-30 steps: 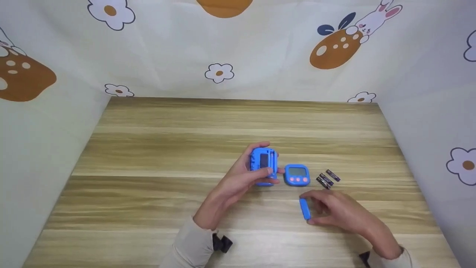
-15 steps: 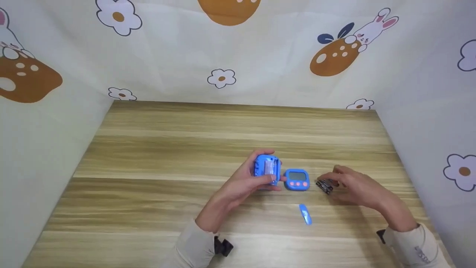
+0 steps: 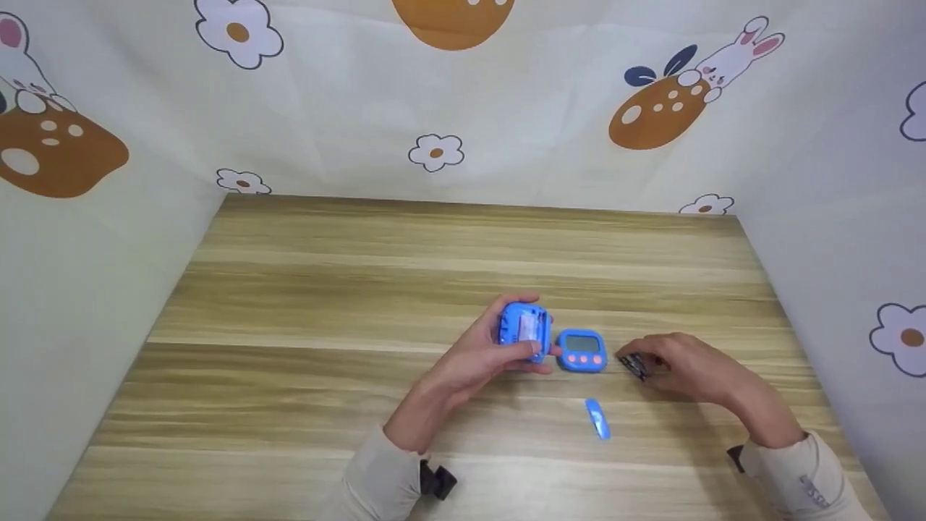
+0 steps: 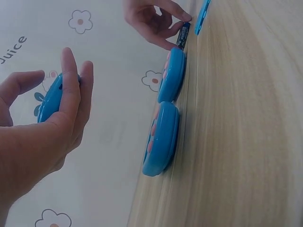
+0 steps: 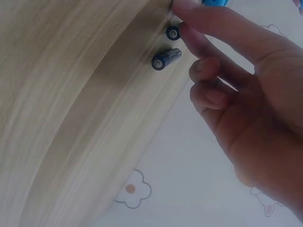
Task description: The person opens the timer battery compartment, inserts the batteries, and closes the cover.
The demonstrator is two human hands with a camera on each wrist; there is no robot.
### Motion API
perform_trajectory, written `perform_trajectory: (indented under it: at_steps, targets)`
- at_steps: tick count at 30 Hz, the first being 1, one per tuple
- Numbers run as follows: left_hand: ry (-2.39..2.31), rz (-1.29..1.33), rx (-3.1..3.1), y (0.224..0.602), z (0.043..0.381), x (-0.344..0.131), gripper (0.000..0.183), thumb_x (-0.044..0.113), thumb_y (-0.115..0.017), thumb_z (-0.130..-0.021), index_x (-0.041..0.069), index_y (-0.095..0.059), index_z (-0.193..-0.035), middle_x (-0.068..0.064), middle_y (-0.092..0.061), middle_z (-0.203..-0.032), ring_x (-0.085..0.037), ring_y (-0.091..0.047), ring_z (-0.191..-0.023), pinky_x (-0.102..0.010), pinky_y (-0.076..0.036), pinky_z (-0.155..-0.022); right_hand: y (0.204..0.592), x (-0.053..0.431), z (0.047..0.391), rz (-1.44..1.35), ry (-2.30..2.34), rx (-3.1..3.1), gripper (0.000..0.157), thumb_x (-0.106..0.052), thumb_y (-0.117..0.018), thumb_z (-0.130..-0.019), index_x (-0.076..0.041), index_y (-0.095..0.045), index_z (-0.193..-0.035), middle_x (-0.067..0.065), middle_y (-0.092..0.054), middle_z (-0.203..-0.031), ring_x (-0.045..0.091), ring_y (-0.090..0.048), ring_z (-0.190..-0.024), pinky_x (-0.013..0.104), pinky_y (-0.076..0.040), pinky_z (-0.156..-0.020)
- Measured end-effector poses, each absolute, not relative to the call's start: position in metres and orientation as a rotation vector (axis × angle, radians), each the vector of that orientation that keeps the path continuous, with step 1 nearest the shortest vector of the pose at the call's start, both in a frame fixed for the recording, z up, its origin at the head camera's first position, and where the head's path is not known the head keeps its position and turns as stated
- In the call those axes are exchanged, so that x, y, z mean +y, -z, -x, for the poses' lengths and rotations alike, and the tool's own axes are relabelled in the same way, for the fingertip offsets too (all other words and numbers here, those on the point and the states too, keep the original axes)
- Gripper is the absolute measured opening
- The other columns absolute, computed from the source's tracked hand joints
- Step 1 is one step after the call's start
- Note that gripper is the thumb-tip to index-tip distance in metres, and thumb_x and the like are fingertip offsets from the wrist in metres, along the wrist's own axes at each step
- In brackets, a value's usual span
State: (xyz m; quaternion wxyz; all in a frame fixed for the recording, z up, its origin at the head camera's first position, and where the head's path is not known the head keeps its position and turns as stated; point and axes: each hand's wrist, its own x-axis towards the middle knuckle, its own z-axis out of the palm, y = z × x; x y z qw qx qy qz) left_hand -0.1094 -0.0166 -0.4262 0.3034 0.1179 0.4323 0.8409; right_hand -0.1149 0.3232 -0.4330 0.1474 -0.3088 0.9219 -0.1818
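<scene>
Left hand (image 3: 477,358) grips blue device (image 3: 527,327), slot (image 3: 542,324) towards person, presumably for access; at right, right hand (image 3: 698,369) pinches battery (image 3: 634,365).

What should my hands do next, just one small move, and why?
I'd probably lift the battery toward the blue timer. Your right hand has its fingertips around that battery, your left hand holds the timer with its back slot exposed, and the small blue cover lies loose on the table.
</scene>
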Motion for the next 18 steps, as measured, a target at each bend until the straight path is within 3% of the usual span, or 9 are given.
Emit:
perform_trajectory:
  at_steps: [5,9,13,18]
  targets:
    - [-2.231,-0.313,1.154,0.430,0.108,-0.015,0.063,-0.007,-0.062,-0.091,0.017,-0.038,-0.144,-0.023,-0.040,-0.137,-0.051,-0.054,-0.115,-0.055,-0.051,-0.090,0.429,0.314,0.109,0.863,0.583,2.747,0.043,-0.009,-0.080,-0.078,-0.012,-0.067,-0.119,-0.010,-0.063,-0.084,0.007,-0.055,-0.072,0.026,-0.048,-0.062]
    - [-2.243,-0.317,1.153,0.433,0.108,-0.013,0.061,-0.008,-0.061,-0.091,0.016,-0.039,-0.143,-0.024,-0.040,-0.137,-0.052,-0.055,-0.114,-0.056,-0.050,-0.089,0.412,0.284,0.098,0.866,0.912,2.814,0.043,-0.022,-0.081,-0.082,-0.017,-0.065,-0.122,-0.013,-0.061,-0.079,0.008,-0.054,-0.063,0.024,-0.046,-0.053]
    - [-2.255,-0.338,1.194,0.435,0.107,-0.009,0.062,-0.008,-0.063,-0.090,0.017,-0.040,-0.142,-0.023,-0.039,-0.136,-0.049,-0.056,-0.113,-0.060,-0.048,-0.090,0.398,0.246,0.094,0.989,1.170,2.800,0.043,-0.028,-0.078,-0.085,-0.018,-0.065,-0.124,-0.012,-0.063,-0.083,0.011,-0.056,-0.065,0.026,-0.047,-0.052]
    - [-2.251,-0.411,1.217,0.435,0.106,-0.005,0.063,-0.009,-0.063,-0.089,0.014,-0.038,-0.142,-0.023,-0.040,-0.136,-0.044,-0.054,-0.115,-0.058,-0.049,-0.090,0.398,0.221,0.094,1.054,1.123,2.867,0.043,-0.031,-0.079,-0.083,-0.017,-0.068,-0.123,-0.012,-0.062,-0.085,0.010,-0.057,-0.068,0.025,-0.048,-0.053]
